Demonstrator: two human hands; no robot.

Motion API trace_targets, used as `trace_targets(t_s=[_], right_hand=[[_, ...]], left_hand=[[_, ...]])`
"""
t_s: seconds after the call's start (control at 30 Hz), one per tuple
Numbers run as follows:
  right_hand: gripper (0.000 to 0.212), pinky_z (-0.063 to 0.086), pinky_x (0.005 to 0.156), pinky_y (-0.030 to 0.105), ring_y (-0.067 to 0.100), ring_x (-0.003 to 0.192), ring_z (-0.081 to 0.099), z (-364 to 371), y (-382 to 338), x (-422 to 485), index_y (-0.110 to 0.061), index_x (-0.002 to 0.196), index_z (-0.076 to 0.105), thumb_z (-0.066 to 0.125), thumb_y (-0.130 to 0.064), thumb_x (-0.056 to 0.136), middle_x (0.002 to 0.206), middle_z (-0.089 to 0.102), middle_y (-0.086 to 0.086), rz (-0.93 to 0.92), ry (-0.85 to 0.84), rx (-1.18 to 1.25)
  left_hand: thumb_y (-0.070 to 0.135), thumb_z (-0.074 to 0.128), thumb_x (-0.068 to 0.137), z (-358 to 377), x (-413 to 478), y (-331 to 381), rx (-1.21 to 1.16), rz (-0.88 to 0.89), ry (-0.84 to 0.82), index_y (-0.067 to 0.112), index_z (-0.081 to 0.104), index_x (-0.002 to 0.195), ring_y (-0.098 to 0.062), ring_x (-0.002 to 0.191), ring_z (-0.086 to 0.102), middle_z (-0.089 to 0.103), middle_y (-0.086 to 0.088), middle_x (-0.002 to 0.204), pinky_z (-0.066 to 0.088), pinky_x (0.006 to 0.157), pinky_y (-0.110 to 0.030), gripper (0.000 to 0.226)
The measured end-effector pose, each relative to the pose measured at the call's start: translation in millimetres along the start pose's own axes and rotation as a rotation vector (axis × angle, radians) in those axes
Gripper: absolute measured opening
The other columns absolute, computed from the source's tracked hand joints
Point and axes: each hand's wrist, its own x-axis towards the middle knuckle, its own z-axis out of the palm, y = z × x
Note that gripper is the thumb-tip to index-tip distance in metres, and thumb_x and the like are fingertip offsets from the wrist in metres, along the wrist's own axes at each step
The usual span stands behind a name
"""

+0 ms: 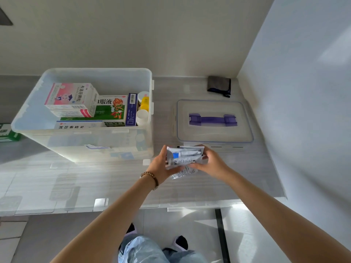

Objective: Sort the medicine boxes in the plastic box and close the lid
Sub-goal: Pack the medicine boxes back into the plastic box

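Observation:
A clear plastic box stands open on the table at the left. Inside it lie a pink-and-white medicine box, a green-and-white box with a cartoon figure, a blue upright box and white and yellow bottles. The box's lid, with a purple handle, lies flat on the table to the right. Just in front of the lid, my left hand and my right hand together hold a bundle of white medicine packets, one from each side.
A green box lies at the left edge, partly cut off. A dark folded cloth sits in the back right corner by the wall. The table's front edge runs just below my forearms, with floor and my legs beyond.

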Motion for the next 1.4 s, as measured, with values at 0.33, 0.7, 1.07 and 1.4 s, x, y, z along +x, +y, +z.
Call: trace_targets(t_s=[0.33, 0.7, 1.07, 1.4], right_hand=[[0.067, 0.054, 0.076, 0.025, 0.013, 0.095, 0.064, 12, 17, -20, -0.020, 0.118, 0.044, 0.083, -0.031, 0.065, 0.112, 0.066, -0.003, -0.012, 0.048, -0.174], [0.053, 0.055, 0.080, 0.033, 0.011, 0.090, 0.064, 12, 12, -19, -0.026, 0.111, 0.051, 0.082, -0.028, 0.068, 0.102, 0.066, -0.011, -0.103, 0.098, -0.159], [0.048, 0.055, 0.085, 0.036, 0.014, 0.095, 0.066, -2, 2, -17, -0.025, 0.107, 0.057, 0.083, -0.025, 0.066, 0.101, 0.069, -0.007, 0.036, 0.087, 0.088], [0.023, 0.045, 0.059, 0.008, -0.012, 0.056, 0.059, -77, -147, -15, -0.031, 0.085, 0.056, 0.051, -0.054, 0.086, 0.058, 0.063, -0.025, -0.044, 0.032, 0.341]], left_hand=[[0.038, 0.079, 0.062, 11, -8, -6, 0.354, 0.039, -0.007, 0.029, 0.024, 0.128, -0.021, 0.101, 0.060, 0.060, -0.001, 0.120, 0.052, 0.086, -0.036, 0.087], [0.049, 0.071, 0.069, 17, -9, -9, 0.400, 0.068, 0.176, 0.031, 0.036, 0.124, -0.022, 0.087, 0.064, 0.064, 0.004, 0.113, 0.053, 0.071, -0.033, 0.068], [0.037, 0.076, 0.068, 7, -3, 11, 0.077, -0.092, -0.056, 0.019, 0.050, 0.111, -0.019, 0.094, 0.059, 0.062, 0.001, 0.107, 0.051, 0.083, -0.033, 0.054], [0.058, 0.059, 0.074, -93, 5, 152, 0.039, 0.097, -0.036, 0.029, 0.053, 0.070, 0.006, 0.037, 0.053, 0.059, 0.015, 0.050, 0.035, 0.034, -0.008, 0.030]])
